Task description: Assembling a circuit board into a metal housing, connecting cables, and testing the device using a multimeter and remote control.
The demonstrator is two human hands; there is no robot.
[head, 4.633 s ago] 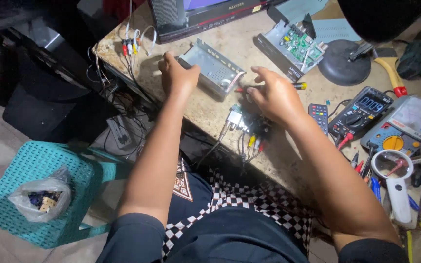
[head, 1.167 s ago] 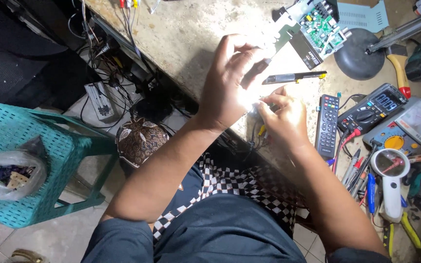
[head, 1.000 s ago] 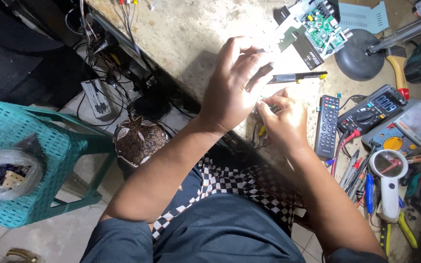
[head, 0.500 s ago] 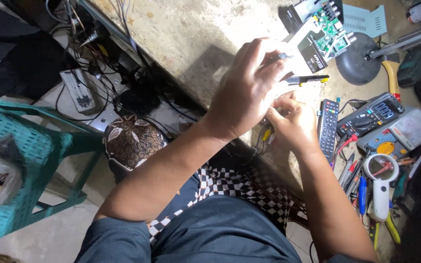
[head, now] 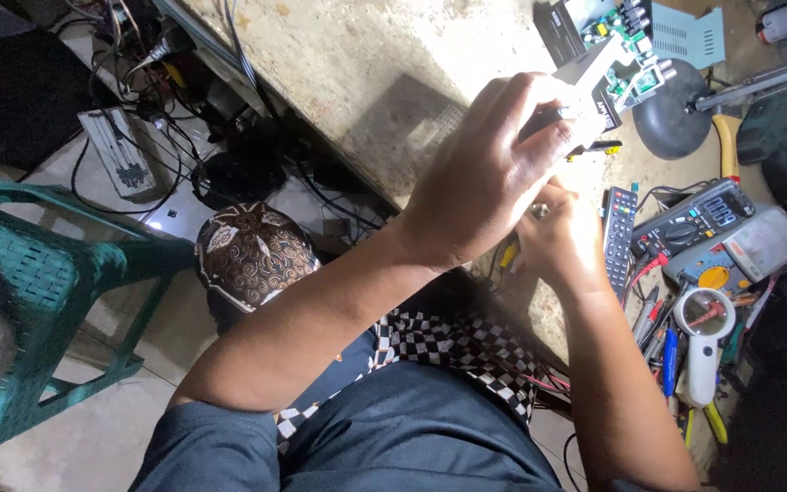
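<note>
My left hand (head: 489, 178) is raised over the workbench and grips a small grey metal casing (head: 594, 77) by its end, tilted up toward the camera. Just below it my right hand (head: 562, 241) has its fingers curled around a small shiny part (head: 539, 211); most of that part is hidden. A black and yellow screwdriver (head: 598, 146) lies on the bench (head: 339, 64) behind my left fingers. Both hands are over the bench's near edge.
An open box with a green circuit board (head: 626, 27), a black lamp base (head: 671, 123), a remote control (head: 618, 232), two multimeters (head: 699, 219), a magnifier (head: 703, 342) and several pens lie to the right. A teal plastic stool (head: 38, 301), a patterned cap (head: 252, 255) and cables are below left.
The casing has left the bench and is now held up in my left hand. My right hand has come in under it. The view has drifted left and closer.
</note>
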